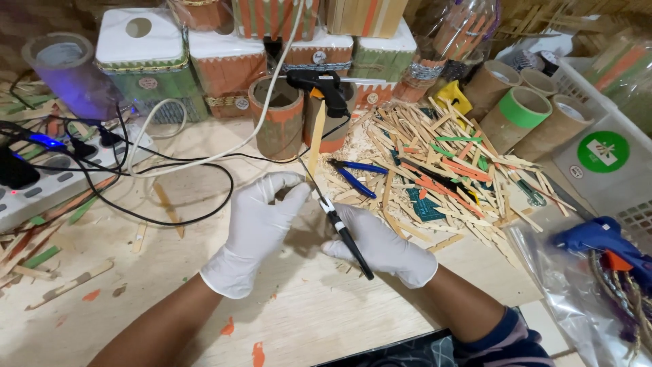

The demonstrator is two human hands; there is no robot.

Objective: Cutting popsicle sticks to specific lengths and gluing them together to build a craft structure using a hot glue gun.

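Left of the wooden stick (316,136), the left hand (257,228) in a white glove curls closed, pinching the stick's lower end and holding it nearly upright over the table (305,319). Just right of the stick's base, the right hand (380,248) grips a black-handled craft knife (343,231) (blade at the stick). Cutting well likely means a steady pinch and short strokes away from fingers. The stick is pale, flat, unpainted

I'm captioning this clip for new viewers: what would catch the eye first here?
Two white-gloved hands at centre: the left hand pinches a wooden stick, the right hand holds a black craft knife against it. Behind them sprawls a pile of plain and coloured sticks, with a black glue gun above.
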